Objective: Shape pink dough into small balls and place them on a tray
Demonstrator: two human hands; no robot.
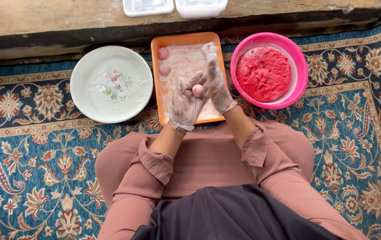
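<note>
Head view: a seated person in a dusty-pink garment is seen from above, on a blue patterned carpet [30,178]. Both hands are covered by thin clear gloves dusted with white flour.

One pink dough ball [198,90] is held between the two hands, above the near half of the orange tray [158,80]. The ball is round, so no long axis and no pointing direction can be given. The left hand [187,104] is cupped beneath and behind it, fingers loosely curled, palm turned toward the right hand. The right hand [215,80] is held flat and upright, fingers stretched away from the body, and is pressed against the ball from the right side. Neither hand is closed into a fist; the ball is enclosed between the two palms.

Count of things:
- Finished pink balls [163,54] on the tray: two, placed one behind the other at the far left corner, just beside each other.
- Orange rectangular tray: one, long axis running away from the body, floured inside.
- White round plate [83,84]: one, left of the tray, smeared with flour over a floral print.
- Pink bowl [301,66]: one, right of the tray, holding a red dough mass [263,73].
- Clear plastic containers [148,6]: two, side by side on the stone ledge [43,20] beyond the carpet.
</note>
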